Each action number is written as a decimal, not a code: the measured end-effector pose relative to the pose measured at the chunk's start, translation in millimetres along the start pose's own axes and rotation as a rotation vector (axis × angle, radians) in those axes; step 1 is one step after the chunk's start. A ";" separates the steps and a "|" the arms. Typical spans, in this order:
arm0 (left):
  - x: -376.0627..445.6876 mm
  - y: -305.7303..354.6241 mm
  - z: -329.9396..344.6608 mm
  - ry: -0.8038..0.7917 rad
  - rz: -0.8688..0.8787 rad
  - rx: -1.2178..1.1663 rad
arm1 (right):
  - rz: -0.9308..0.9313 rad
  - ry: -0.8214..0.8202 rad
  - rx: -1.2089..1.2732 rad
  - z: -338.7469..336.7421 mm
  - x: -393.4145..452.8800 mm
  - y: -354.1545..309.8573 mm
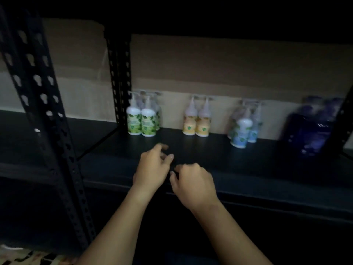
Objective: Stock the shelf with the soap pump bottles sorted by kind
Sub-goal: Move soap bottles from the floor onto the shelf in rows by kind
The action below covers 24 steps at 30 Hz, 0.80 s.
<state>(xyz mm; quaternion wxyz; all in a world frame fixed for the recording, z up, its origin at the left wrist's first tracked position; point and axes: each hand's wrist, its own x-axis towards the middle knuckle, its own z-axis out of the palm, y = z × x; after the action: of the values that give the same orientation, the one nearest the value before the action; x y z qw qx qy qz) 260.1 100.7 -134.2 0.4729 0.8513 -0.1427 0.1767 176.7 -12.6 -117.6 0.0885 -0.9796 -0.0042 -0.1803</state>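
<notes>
On the dark shelf board (267, 169), pump bottles stand in groups along the back: green-label bottles (141, 121) at the left, yellow-label bottles (197, 123) in the middle, blue-label bottles (242, 131) to the right, and dark purple bottles (309, 129) at the far right. My left hand (152, 167) and my right hand (191, 182) hover side by side over the shelf's front edge, in front of the green and yellow groups. Both have loosely curled fingers and hold nothing.
A black perforated upright (44, 111) rises at the front left and another (120, 77) at the back. Brown cardboard (229, 73) lines the back of the shelf. A patterned floor (28, 257) shows at the bottom left. The scene is dim.
</notes>
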 end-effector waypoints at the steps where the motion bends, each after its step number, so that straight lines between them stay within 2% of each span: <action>1: -14.6 7.4 5.3 0.020 0.039 -0.033 | 0.003 0.013 0.005 -5.5 -15.1 7.5; 6: -89.0 38.0 41.3 0.127 0.212 -0.391 | -0.059 0.185 0.096 -19.5 -96.4 52.3; 9: -136.8 45.2 73.5 0.034 0.257 -0.472 | 0.003 0.233 0.184 -15.3 -142.3 83.1; 11: -164.3 42.3 98.0 -0.077 0.196 -0.473 | 0.097 0.225 0.222 -7.2 -169.6 104.7; 14: -197.8 23.9 137.8 -0.288 0.079 -0.421 | 0.299 0.101 0.242 14.5 -206.0 137.7; 19: -243.0 -32.3 189.1 -0.678 0.010 -0.213 | 0.587 -0.117 0.316 68.2 -264.9 190.2; 24: -273.9 -82.5 214.0 -1.009 -0.032 0.108 | 0.690 -0.390 0.262 120.4 -314.7 219.0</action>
<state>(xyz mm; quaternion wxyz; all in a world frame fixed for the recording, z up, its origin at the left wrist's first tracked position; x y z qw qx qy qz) 83.7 -19.3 -420.8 0.3030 0.8561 -0.3309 -0.2565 -66.2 -199.6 -377.3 0.2652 -0.9198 0.2846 0.0507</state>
